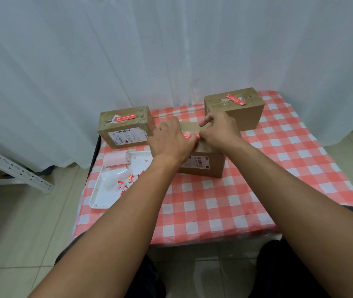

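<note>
A brown cardboard box [205, 166] stands in the middle of the checked table, a barcode label on its front. A red sticker [189, 136] lies across its top, showing between my two hands. My left hand [171, 140] lies flat on the left part of the box top, fingers spread and pressing down. My right hand [218, 131] rests on the right part of the top with curled fingers at the sticker's right end; whether it pinches the sticker is hidden.
Two more taped cardboard boxes with red stickers stand behind: one at the left [126, 127], one at the right [235, 108]. A white tray [98, 198] at the left holds a sticker roll [117, 161] and red-and-white scraps. White curtain behind; tiled floor around the table [214, 207].
</note>
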